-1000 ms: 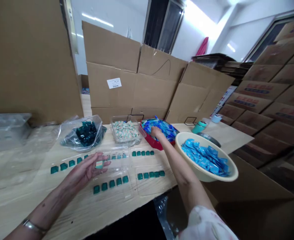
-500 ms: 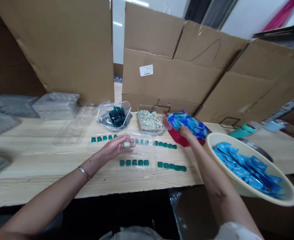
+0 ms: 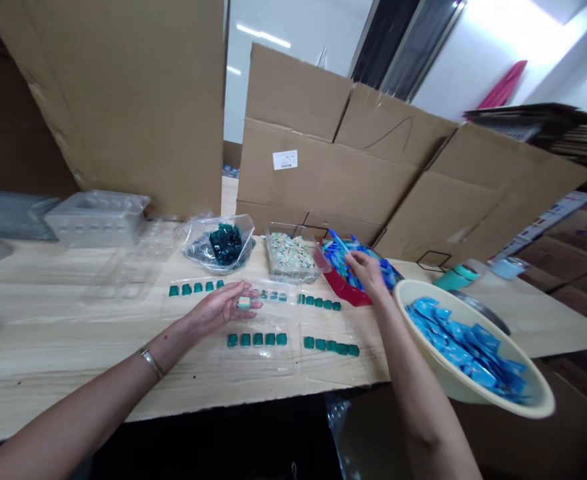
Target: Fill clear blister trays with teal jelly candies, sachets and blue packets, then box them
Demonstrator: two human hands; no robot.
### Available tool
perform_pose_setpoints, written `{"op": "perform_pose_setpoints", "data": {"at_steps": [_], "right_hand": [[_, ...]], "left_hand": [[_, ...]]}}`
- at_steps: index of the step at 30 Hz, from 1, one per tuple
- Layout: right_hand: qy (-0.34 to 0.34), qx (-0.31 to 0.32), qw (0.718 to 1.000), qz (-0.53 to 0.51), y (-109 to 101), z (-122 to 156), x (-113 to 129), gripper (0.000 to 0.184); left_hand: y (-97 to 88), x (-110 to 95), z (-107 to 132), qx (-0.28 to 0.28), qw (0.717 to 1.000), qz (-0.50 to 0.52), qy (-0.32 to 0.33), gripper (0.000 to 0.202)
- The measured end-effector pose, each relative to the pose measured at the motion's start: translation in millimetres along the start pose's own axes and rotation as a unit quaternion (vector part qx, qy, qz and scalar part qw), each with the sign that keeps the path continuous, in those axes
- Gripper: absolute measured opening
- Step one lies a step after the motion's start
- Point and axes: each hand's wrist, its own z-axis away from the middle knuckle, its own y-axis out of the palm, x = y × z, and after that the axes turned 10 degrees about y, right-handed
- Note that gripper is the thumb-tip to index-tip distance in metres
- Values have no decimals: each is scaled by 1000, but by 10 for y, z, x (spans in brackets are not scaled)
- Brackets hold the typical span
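My left hand (image 3: 223,305) is palm-inward over the middle of the table, holding a small cream-and-green block (image 3: 244,303) among its fingers. Just beyond its fingertips lies a row of green pieces (image 3: 273,296), partly covered by the hand. My right hand (image 3: 366,270) pinches a thin blue pen-like stick (image 3: 339,241), tilted up to the left. It is above a red tray (image 3: 340,288) full of similar blue sticks (image 3: 388,272). More rows of dark green square pieces (image 3: 258,339) lie in clear plastic trays (image 3: 258,363) around the left hand.
At the back, a clear bag (image 3: 246,233) holds dark green pieces, beside a clear box (image 3: 298,272) of small cream-and-green blocks. A cream basin (image 3: 543,407) of blue packets stands at right. Clear containers (image 3: 96,220) sit left. Cardboard (image 3: 323,173) walls the back.
My right hand has come up from the red tray with a blue stick in its fingers. My left hand still holds the small block. The whole view has shifted slightly.
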Motion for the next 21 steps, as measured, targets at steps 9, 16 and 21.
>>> {"op": "perform_pose_setpoints", "data": {"at_steps": [9, 16, 21], "right_hand": [[-294, 47, 952, 75, 225, 958, 750, 28], [-252, 22, 951, 175, 422, 1017, 938, 36], [-3, -29, 954, 299, -296, 911, 380, 24]], "left_hand": [[77, -20, 34, -2, 999, -36, -17, 24], [140, -49, 64, -37, 995, -82, -44, 24], [132, -50, -11, -67, 985, -135, -85, 24]]}}
